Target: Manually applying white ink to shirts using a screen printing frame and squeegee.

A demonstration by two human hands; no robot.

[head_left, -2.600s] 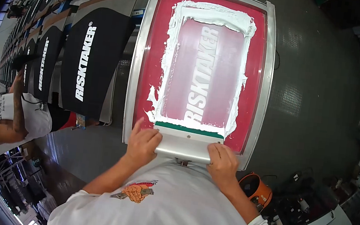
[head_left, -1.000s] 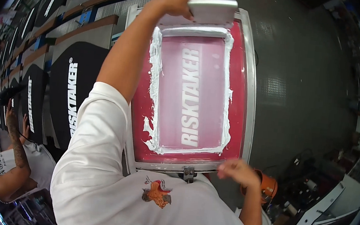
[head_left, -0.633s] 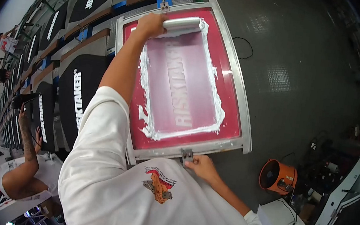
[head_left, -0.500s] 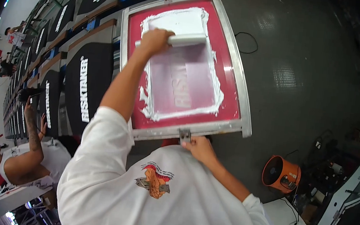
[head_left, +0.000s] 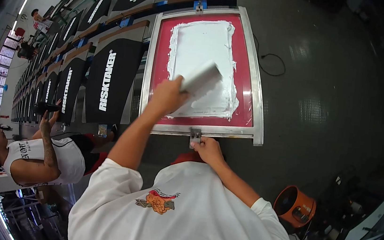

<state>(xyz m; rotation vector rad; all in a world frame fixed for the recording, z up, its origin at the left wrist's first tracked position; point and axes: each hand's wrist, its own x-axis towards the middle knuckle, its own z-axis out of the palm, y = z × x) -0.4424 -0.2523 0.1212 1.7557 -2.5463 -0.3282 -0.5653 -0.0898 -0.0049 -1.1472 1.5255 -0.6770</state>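
Observation:
A silk-screen printing frame (head_left: pixel 257 113) with silver metal edges lies in front of me, its mesh bordered in red. White ink (head_left: pixel 202 38) covers the middle of the mesh in a rough rectangle with thick ridges. Closed round one end of a pale squeegee (head_left: pixel 205 77), my left hand (head_left: pixel 168 97) holds it slantwise over the near half of the ink; whether its blade touches the mesh is unclear. My right hand (head_left: pixel 208 149) pinches a small metal clamp (head_left: pixel 195 136) at the middle of the near frame edge.
Black garment pieces (head_left: pixel 112 80) with white lettering lie on rows of boards to the left. A person (head_left: pixel 46 155) in a white sleeveless top stands there holding a dark device. An orange drum fan (head_left: pixel 294 206) is at the right, and a cable (head_left: pixel 274 65) lies on the floor.
My left hand has brought the squeegee from the far part of the screen toward me and turned it slantwise. White ink now covers the formerly see-through mesh. My right hand stays at the clamp.

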